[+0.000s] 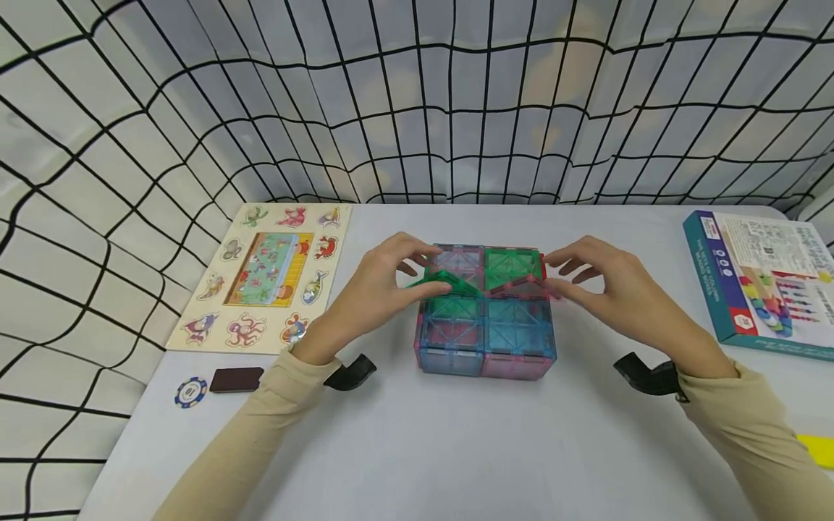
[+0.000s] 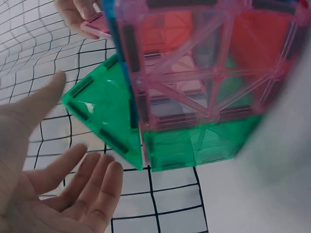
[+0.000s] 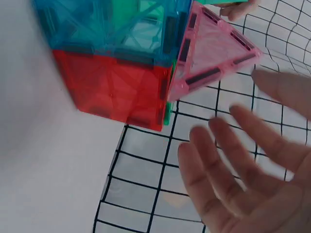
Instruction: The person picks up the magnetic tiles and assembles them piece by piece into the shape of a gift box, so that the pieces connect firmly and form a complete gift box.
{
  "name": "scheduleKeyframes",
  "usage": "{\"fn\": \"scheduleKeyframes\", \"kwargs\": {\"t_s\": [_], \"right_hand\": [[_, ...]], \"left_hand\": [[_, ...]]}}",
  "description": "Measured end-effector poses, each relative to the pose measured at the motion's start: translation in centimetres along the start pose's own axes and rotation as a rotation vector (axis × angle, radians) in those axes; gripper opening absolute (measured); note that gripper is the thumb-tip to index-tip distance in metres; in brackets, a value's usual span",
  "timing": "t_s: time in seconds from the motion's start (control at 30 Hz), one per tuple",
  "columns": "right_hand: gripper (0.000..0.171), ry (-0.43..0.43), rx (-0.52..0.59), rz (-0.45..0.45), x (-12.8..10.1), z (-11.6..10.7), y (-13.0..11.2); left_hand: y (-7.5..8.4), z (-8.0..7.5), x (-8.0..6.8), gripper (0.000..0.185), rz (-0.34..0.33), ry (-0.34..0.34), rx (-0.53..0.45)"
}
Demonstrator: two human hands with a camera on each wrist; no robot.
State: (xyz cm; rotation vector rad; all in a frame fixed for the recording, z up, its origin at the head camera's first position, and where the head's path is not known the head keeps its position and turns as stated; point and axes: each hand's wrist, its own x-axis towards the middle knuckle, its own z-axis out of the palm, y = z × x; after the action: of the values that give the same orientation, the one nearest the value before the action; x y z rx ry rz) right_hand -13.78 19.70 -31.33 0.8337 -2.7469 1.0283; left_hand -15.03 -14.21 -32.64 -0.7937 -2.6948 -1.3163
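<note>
A low block of see-through magnetic tiles in blue, pink, green and red stands on the table. On its top a green triangle tile tilts up at the left, and a pink triangle tile tilts up at the right. Beside the green triangle is my left hand, its fingers relaxed and spread; the left wrist view shows a gap between thumb and tile. My right hand is by the pink triangle, fingers loosely extended, with a small gap in the right wrist view. Neither hand grips anything.
A wooden picture board with sea animals lies at the left. Nearer are a poker chip and a dark flat rectangle. A boxed set lies at the right, and a yellow item at the right edge. Black netting surrounds the table.
</note>
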Motion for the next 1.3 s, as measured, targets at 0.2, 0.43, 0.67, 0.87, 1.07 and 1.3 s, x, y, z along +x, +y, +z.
{"fn": "scheduleKeyframes", "kwargs": {"t_s": [0.2,0.43,0.67,0.87,1.07,1.3], "right_hand": [[0.033,-0.021,0.069,0.249,-3.5,-0.9,2.3],[0.058,-0.275,0.288,0.22,-6.5,2.8,2.9],[0.103,-0.203,0.387,0.218,-6.0,6.9,0.7],[0.103,-0.113,0.35,0.23,-4.9,7.7,0.7],[0.097,-0.101,0.34,0.255,-3.4,7.9,1.7],[0.097,-0.087,0.317,0.263,-2.2,8.1,2.5]], "left_hand": [[-0.7,-1.3,-2.8,0.101,-0.27,-0.117,-0.212],[-3.0,1.3,-5.4,0.112,-0.286,-0.301,-0.242],[-3.4,4.3,-5.1,0.106,-0.216,-0.209,-0.213],[-3.9,4.9,-4.5,0.11,-0.21,-0.169,-0.21],[-4.5,4.8,-3.2,0.109,-0.215,-0.151,-0.198],[-5.2,4.7,-2.3,0.103,-0.225,-0.141,-0.233]]}}
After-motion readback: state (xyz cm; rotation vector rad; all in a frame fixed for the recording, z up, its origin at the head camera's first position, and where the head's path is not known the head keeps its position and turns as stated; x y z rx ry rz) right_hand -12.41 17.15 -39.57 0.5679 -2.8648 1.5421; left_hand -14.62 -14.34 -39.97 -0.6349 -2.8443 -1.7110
